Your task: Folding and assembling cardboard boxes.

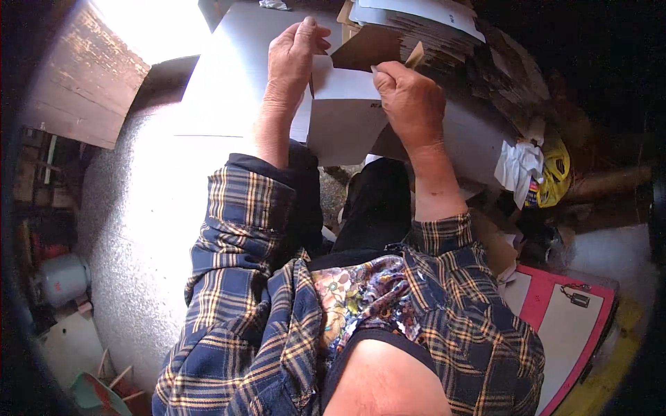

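My left hand (pixel 295 59) is raised over the far side of the white cardboard, its fingers loosely bent and nothing visible between them. To the right, my right hand (pixel 413 104) is closed, thumb against bent index finger, at the edge of a folded piece of cardboard (pixel 347 128), white outside. A narrow brown strip (pixel 416 54) sticks up just behind its knuckles; whether the hand holds that strip is hidden. Under my left forearm lies a large flat white cardboard sheet (pixel 225 97). The folded piece hangs above my knees.
A tall pile of flattened cardboard (pixel 444 52) stands at the far right. Beside it are a yellow plastic bag (pixel 555 173) and crumpled white paper (pixel 519 166). A wooden panel (pixel 90 69) is at the far left, a grey gas cylinder (pixel 62 279) below it. A pink-edged board (pixel 569 319) lies at the lower right.
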{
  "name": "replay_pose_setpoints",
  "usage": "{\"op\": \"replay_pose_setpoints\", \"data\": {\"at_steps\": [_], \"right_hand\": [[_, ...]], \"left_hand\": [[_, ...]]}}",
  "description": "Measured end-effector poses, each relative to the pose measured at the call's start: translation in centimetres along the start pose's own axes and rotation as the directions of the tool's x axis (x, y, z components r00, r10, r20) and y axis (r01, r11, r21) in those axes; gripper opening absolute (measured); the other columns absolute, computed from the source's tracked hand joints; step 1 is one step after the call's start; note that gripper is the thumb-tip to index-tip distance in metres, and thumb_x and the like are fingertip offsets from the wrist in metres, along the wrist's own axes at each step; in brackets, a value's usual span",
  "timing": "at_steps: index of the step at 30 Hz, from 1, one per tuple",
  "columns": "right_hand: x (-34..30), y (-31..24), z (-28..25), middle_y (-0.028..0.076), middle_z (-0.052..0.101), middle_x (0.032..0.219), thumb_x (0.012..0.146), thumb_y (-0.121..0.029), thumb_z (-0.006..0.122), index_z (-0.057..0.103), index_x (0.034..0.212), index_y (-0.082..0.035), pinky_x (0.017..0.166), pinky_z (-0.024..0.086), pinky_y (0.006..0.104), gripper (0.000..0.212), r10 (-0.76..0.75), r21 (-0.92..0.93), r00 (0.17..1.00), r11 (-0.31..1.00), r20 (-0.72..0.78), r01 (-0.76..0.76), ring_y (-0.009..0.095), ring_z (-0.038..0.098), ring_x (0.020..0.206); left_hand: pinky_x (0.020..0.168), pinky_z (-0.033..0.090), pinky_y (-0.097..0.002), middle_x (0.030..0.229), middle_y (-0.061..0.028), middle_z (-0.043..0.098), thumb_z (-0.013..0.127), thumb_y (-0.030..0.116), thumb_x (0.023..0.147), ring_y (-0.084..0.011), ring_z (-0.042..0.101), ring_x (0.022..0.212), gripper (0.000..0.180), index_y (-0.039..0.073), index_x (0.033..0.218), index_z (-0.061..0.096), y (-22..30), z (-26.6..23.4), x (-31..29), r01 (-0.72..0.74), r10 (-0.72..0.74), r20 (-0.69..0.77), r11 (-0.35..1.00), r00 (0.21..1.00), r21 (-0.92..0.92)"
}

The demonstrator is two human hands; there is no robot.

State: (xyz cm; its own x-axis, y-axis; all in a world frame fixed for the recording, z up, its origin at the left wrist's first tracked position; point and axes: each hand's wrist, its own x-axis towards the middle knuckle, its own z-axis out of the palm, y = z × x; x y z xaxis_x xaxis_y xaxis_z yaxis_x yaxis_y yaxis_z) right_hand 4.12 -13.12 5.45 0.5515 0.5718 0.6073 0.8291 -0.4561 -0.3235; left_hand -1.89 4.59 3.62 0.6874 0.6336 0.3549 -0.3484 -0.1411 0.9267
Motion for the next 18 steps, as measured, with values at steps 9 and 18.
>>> {"op": "replay_pose_setpoints", "data": {"at_steps": [9,18], "right_hand": [[-1.7,0.8,1.2,0.011,0.061,0.072,0.085,-0.027,0.055,0.063,0.083,-0.008,0.062,0.049,0.0436,0.021,-0.017,0.059,0.995,0.998,-0.094,0.023,0.033,0.061,0.067],[-2.5,2.9,2.0,0.013,0.057,0.086,0.085,-0.025,0.055,0.062,0.091,-0.006,0.069,0.049,0.0429,0.021,-0.005,0.035,0.993,0.999,-0.115,0.009,0.033,0.06,0.078]], "left_hand": [[0.086,0.047,-0.0286,0.118,-0.0132,0.058,0.05,0.026,0.092,-0.02,0.057,0.105,0.033,0.002,0.114,0.057,-2.5,-1.0,-2.8,-0.246,0.182,0.254,0.937,0.95,0.246],[0.092,0.042,-0.0309,0.118,-0.009,0.057,0.053,0.027,0.09,-0.0184,0.053,0.108,0.037,0.009,0.123,0.055,-0.3,1.3,-3.0,0.223,-0.199,0.25,0.972,0.947,-0.07]]}}
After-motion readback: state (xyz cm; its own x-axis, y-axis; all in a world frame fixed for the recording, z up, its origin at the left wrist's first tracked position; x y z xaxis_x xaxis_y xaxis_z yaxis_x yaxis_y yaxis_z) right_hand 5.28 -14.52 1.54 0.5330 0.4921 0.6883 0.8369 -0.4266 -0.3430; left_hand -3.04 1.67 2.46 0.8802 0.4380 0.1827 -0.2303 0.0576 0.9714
